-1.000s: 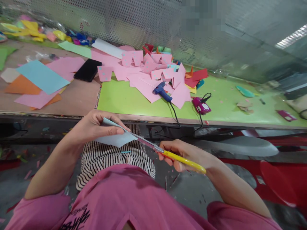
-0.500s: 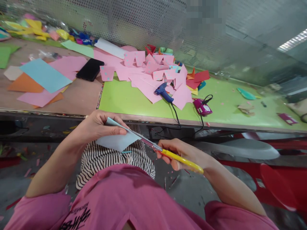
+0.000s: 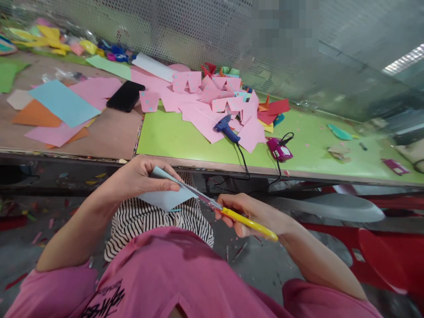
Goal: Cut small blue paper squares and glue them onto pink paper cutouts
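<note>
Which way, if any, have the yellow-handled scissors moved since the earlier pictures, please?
Yes: the scissors, held in the right hand, have shifted slightly left, judged against the purple box on the table.

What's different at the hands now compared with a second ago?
The left hand and its pale blue paper have shifted slightly right, while the right hand with the yellow-handled scissors has come slightly left, narrowing the gap between them. Nothing was taken hold of or let go. The black phone and blue glue gun stayed put on the table.
</note>
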A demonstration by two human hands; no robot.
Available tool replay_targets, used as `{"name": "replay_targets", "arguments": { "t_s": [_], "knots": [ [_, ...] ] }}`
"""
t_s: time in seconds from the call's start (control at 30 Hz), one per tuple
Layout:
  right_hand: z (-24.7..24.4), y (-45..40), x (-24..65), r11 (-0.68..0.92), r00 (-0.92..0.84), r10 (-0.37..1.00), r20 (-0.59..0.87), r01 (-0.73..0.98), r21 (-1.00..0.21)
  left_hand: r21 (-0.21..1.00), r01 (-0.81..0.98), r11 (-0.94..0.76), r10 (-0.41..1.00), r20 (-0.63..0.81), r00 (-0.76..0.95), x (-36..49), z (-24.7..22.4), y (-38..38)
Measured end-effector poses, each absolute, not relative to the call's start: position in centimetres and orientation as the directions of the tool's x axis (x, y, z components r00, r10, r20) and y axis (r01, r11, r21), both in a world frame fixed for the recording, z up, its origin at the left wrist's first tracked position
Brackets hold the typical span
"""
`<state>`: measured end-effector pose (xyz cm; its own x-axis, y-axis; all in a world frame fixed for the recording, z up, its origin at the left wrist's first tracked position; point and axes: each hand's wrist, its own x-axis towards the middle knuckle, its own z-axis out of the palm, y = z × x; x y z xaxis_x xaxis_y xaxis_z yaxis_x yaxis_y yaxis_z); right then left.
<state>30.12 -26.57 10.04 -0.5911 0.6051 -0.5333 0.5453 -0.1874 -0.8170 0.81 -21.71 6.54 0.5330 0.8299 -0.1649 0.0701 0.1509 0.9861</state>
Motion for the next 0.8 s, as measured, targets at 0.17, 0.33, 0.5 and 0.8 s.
{"name": "replay_targets", "arguments": {
  "t_s": [0.17,0.33,0.5,0.8],
  "knots": [
    [9.8,-26.7,30.0,-0.244,-0.566,0.601,-0.564,0.542,-0.804,0.985,0.042,0.165,0.816,-0.160,0.555,1.0,6.4,-21.6],
    [9.2,-27.0,30.4,-0.284,-0.571,0.587,-0.574,0.519,-0.806,0.988,0.024,0.156,0.821,-0.143,0.553,1.0,6.2,-21.5],
    [9.1,-26.9,30.5,-0.273,-0.567,0.599,-0.565,0.518,-0.810,0.989,0.023,0.147,0.827,-0.135,0.546,1.2,6.0,-21.6],
    [9.1,-27.0,30.4,-0.378,-0.510,0.602,-0.615,0.497,-0.781,0.988,-0.060,0.145,0.896,-0.106,0.431,0.2,5.4,-22.3]
  ]
}}
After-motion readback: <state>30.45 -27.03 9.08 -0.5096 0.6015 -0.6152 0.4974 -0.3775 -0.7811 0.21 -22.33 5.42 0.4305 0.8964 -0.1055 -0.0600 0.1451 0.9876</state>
